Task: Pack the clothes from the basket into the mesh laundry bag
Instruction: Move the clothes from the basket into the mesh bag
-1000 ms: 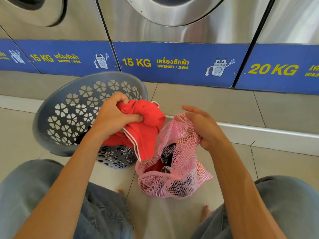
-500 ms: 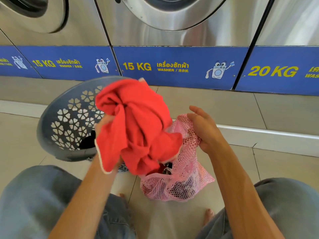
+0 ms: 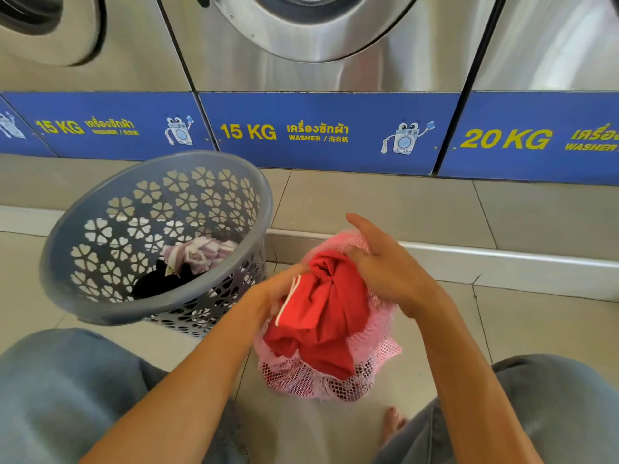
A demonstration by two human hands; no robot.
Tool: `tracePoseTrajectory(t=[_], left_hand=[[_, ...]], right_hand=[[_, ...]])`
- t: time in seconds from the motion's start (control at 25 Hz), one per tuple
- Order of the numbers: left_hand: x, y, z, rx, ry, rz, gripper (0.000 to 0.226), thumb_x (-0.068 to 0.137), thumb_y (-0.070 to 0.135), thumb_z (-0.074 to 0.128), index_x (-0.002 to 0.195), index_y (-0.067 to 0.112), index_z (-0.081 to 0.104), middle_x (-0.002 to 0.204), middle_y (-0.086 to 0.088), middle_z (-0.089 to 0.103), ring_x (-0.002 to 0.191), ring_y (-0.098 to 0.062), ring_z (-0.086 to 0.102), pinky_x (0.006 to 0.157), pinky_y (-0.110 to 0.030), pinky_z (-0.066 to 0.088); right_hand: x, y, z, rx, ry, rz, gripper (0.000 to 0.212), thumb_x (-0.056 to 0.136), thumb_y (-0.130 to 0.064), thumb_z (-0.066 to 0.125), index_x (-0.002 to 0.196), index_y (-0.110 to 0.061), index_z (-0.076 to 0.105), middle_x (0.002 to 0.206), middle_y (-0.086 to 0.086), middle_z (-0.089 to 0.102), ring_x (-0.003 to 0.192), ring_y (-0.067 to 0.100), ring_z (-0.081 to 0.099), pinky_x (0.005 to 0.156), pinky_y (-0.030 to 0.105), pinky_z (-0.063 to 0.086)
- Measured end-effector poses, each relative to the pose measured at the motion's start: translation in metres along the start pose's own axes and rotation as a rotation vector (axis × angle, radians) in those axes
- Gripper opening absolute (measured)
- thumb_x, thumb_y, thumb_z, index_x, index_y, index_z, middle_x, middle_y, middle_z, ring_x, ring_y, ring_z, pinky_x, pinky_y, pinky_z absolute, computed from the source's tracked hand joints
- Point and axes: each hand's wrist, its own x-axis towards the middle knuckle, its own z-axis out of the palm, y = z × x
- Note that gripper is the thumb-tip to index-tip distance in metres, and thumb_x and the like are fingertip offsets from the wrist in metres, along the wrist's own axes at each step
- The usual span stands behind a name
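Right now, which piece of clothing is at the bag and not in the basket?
The red garment, bunched at the pink mesh bag's mouth. The black and pale pieces lie in the basket.

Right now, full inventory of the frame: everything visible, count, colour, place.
basket: 1, grey-blue, flower cut-outs, on the floor at left, tilted toward the camera
pale garment: 1, white-lilac, inside the basket
dark clothes: count unclear, black, at the basket's bottom
mesh bag: 1, pink, on the floor at centre, dark clothes showing through its lower mesh
red garment: 1, red with white trim, bunched at the bag's mouth, partly in
washers: at least 3, steel, along the back, with blue panels marked 15 KG, 15 KG, 20 KG
floor: beige tiles
left hand: grips the red garment
right hand: holds the bag's rim
legs: 2, in blue jeans, bottom corners
toes: bare, bottom centre
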Motion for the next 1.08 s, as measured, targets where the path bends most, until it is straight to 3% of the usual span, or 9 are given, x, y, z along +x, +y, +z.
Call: tracePoseTrajectory(t=[0.12,0.24,0.32,0.4,0.44,0.48,0.6,0.76,1.08], left_hand=[[0.01,0.009,-0.003,0.005,0.193,0.027,0.02,0.081,0.033,0.074,0.074,0.014,0.072,0.075,-0.011,0.071,0.062,-0.017,0.064,0.062,-0.023,0.052],[0.031,-0.002,-0.003,0.066,0.703,0.16,0.043,0.097,0.03,0.058,0.137,0.015,0.055,0.138,-0.013,0.059,0.123,-0.026,0.058,0.103,-0.038,0.048],[0.036,-0.013,0.009,0.302,0.917,0.091,0.047,0.098,0.032,0.054,0.139,0.009,0.051,0.14,-0.014,0.053,0.133,-0.034,0.047,0.112,-0.043,0.039],[0.045,-0.027,0.029,0.473,0.806,0.065,0.03,0.098,0.03,0.053,0.12,0.012,0.063,0.113,-0.008,0.062,0.118,-0.033,0.059,0.104,-0.043,0.046],[0.049,-0.038,0.037,0.554,0.634,0.082,0.022,0.095,0.027,0.056,0.111,0.016,0.067,0.109,-0.004,0.065,0.111,-0.03,0.063,0.1,-0.042,0.049],[0.048,-0.047,0.043,0.635,0.461,0.072,0.02,0.092,0.026,0.061,0.109,0.02,0.07,0.113,-0.002,0.068,0.109,-0.026,0.064,0.1,-0.041,0.051],[0.043,-0.057,0.039,0.737,0.252,0.039,0.024,0.089,0.027,0.065,0.111,0.025,0.075,0.126,-0.001,0.068,0.116,-0.022,0.061,0.098,-0.032,0.048],[-0.005,-0.008,0.02,0.816,0.235,0.122,0.041,0.092,0.029,0.065,0.133,0.027,0.063,0.138,0.007,0.058,0.119,-0.014,0.055,0.095,-0.026,0.043],[-0.132,0.074,-0.015,0.424,0.475,0.429,0.015,0.092,0.019,0.065,0.103,0.026,0.072,0.1,0.002,0.076,0.09,-0.013,0.074,0.075,-0.03,0.061]], right_hand=[[-0.007,0.003,-0.005,-0.042,-0.072,0.008,0.058,0.102,-0.026,0.05,0.153,-0.043,0.03,0.16,-0.014,0.033,0.146,0.01,0.03,0.105,0.022,0.024],[-0.007,-0.004,-0.004,0.06,-0.14,0.035,0.061,0.101,-0.022,0.051,0.152,-0.047,0.029,0.159,-0.018,0.031,0.138,0.002,0.032,0.098,0.017,0.028],[-0.006,-0.005,0.001,0.115,-0.162,0.039,0.063,0.101,-0.017,0.051,0.153,-0.046,0.029,0.154,-0.019,0.037,0.112,-0.01,0.032,0.082,0.005,0.034],[-0.004,-0.007,0.002,0.167,-0.136,0.065,0.065,0.101,-0.014,0.048,0.153,-0.046,0.027,0.143,-0.019,0.045,0.109,-0.008,0.011,0.073,0.007,0.042],[0.0,-0.006,0.003,0.179,-0.096,0.078,0.064,0.101,-0.014,0.047,0.153,-0.047,0.026,0.144,-0.017,0.046,0.09,-0.006,0.038,0.077,0.013,0.045],[0.004,-0.004,0.004,0.171,-0.038,0.092,0.064,0.102,-0.016,0.046,0.153,-0.047,0.025,0.148,-0.016,0.042,0.113,0.005,0.057,0.086,0.022,0.049],[0.017,0.004,0.012,0.13,0.065,0.161,0.067,0.098,-0.012,0.041,0.155,-0.041,0.023,0.161,-0.004,0.032,0.138,0.021,0.042,0.111,0.046,0.04],[0.03,0.003,0.026,0.227,0.034,0.222,0.065,0.098,-0.005,0.039,0.155,-0.035,0.028,0.161,0.001,0.031,0.126,0.025,0.054,0.102,0.044,0.049],[0.057,-0.016,0.065,0.397,-0.017,0.261,0.069,0.097,-0.006,0.049,0.153,-0.041,0.03,0.15,0.003,0.042,0.126,0.03,0.053,0.1,0.049,0.05]])
